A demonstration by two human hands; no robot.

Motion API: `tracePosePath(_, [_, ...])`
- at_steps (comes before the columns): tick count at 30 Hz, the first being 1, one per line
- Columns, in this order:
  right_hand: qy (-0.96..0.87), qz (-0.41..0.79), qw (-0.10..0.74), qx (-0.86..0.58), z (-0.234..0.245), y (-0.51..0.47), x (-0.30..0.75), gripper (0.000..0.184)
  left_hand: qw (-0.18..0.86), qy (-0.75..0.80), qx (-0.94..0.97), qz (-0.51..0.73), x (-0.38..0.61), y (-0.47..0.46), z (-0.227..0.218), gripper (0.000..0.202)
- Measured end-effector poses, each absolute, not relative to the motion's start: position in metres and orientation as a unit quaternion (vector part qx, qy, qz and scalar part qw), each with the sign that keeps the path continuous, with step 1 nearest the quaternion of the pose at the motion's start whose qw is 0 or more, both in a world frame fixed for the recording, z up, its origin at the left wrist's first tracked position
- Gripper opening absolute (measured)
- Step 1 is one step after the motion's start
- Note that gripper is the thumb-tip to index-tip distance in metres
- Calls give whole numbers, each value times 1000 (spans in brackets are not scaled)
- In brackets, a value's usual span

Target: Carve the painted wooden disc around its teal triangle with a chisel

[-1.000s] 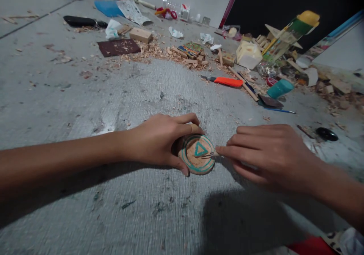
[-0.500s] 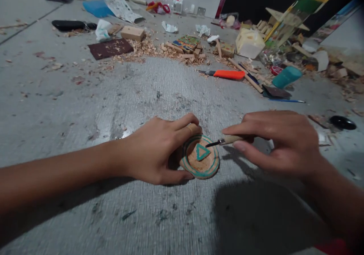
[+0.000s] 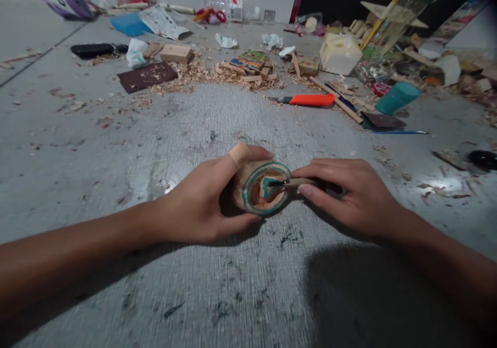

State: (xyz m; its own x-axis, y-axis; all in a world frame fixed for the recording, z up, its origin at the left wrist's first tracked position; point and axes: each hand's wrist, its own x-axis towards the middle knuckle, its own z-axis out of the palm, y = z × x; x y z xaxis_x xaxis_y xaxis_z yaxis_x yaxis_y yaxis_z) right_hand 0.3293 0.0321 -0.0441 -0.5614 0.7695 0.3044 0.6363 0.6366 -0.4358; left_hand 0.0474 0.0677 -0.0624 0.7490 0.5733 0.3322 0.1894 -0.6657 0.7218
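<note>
A round wooden piece (image 3: pixel 254 203) with teal rings and a teal triangle on its hollowed face is tilted up from the floor. My left hand (image 3: pixel 209 198) grips it from the left, thumb below and fingers above; a tan bandage (image 3: pixel 239 154) wraps one finger. Between the thumb and fingers of my right hand (image 3: pixel 349 192) is a carving tool (image 3: pixel 301 182) with a wooden handle and dark metal tip. That tip rests at the triangle inside the hollow. The far side of the piece is hidden by my left hand.
Beyond my hands lie an orange utility knife (image 3: pixel 312 100), a brown sandpaper sheet (image 3: pixel 147 76), a wooden block (image 3: pixel 176 54) and scattered shavings (image 3: pixel 198 73). A teal cylinder (image 3: pixel 398 98) and a thin blue rod (image 3: pixel 399 132) lie to the right.
My left hand has tilted the wooden piece so its face turns toward the right. My right hand has moved left and lowered the tool's tip into the hollow.
</note>
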Motion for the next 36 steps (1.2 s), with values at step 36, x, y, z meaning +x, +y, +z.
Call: tracePosePath(36, [-841, 32, 301, -449, -25, 32, 342, 10, 305, 320, 883, 161, 49, 67, -27, 59])
